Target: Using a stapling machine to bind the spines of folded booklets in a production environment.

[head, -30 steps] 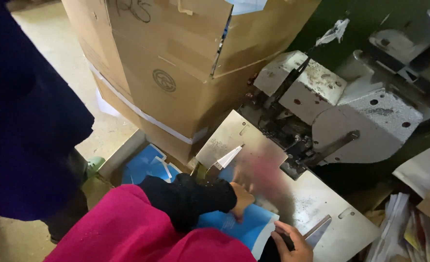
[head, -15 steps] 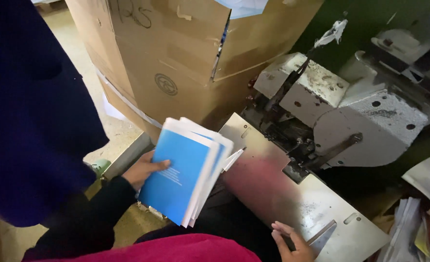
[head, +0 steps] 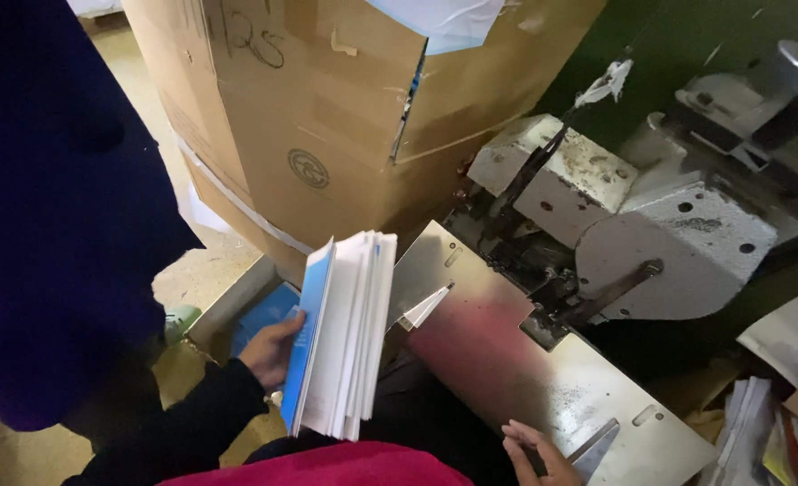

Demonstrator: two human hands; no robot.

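My left hand (head: 273, 349) grips a stack of thin booklets (head: 345, 333) with blue covers and white pages, held upright on edge beside the metal plate. The stack fans slightly at the top. My right hand (head: 536, 452) rests with fingers apart on the lower part of the shiny metal plate (head: 498, 355) of a grey machine (head: 651, 234). A small white folded sheet (head: 424, 308) lies on the plate just right of the stack.
A large cardboard box (head: 327, 117) stands behind the plate. A tray with more blue booklets (head: 259, 315) sits low at the left. Loose papers (head: 777, 405) pile at the right. A dark blue cloth (head: 48, 207) fills the left side.
My left hand lifted the stack out of the low tray, then turned it from cover-facing to edge-on and moved it right toward the plate. My right hand stayed on the plate.
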